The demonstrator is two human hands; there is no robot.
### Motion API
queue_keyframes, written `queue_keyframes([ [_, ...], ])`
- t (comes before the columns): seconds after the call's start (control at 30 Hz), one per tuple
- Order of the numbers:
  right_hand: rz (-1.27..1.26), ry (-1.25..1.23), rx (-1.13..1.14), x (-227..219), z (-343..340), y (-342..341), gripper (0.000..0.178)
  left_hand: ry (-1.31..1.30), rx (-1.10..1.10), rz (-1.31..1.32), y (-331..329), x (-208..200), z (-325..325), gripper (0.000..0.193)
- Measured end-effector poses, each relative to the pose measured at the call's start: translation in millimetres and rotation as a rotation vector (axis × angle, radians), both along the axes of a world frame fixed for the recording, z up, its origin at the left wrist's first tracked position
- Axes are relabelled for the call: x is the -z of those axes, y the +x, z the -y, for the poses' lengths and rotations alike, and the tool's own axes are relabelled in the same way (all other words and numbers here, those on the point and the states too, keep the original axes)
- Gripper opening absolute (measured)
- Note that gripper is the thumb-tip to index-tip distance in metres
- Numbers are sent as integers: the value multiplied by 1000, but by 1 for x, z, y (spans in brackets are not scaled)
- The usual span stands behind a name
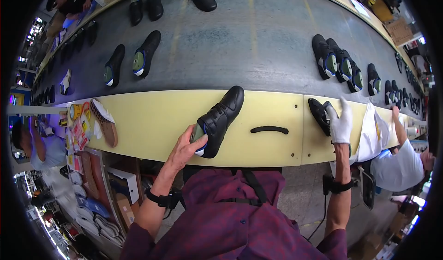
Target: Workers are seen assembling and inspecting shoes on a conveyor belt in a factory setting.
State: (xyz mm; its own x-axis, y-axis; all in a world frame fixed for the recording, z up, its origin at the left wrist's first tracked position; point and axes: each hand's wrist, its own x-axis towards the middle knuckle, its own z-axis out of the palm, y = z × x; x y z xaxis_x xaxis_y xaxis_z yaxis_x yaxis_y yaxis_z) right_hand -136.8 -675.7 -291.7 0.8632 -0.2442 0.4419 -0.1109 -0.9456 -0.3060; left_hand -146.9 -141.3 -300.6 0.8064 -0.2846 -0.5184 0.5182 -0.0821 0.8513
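Note:
My bare left hand (184, 148) is closed around the heel end of a black lace-up shoe (221, 117). The shoe lies slanted on the yellow worktop (272, 151), toe pointing away to the right. A green form (197, 133) fills its opening, and the thumb rests by it. My right hand (341, 124), in a white glove, has its fingers stretched out at the right side of the worktop. Just left of it is a dark black piece (319, 116) whose kind I cannot make out; whether the thumb touches it is unclear. Between the hands lies a curved black strip (269, 130).
Beyond the worktop runs a grey conveyor belt (207, 61) carrying several black shoes (146, 53), some in a cluster (339, 61) at right. A brown-soled shoe (105, 124) lies at left. White cloth (370, 133) and a co-worker (398, 165) are on the right.

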Motion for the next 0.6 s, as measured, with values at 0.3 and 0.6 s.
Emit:
queue_keyframes([
  [0.3,-657,232,-120,-26,-17,24,37,-88,-70,92,-26,23,5,62],
  [0.6,-616,643,-442,-102,-191,6,40,176,53,301,-30,11,25,67],
])
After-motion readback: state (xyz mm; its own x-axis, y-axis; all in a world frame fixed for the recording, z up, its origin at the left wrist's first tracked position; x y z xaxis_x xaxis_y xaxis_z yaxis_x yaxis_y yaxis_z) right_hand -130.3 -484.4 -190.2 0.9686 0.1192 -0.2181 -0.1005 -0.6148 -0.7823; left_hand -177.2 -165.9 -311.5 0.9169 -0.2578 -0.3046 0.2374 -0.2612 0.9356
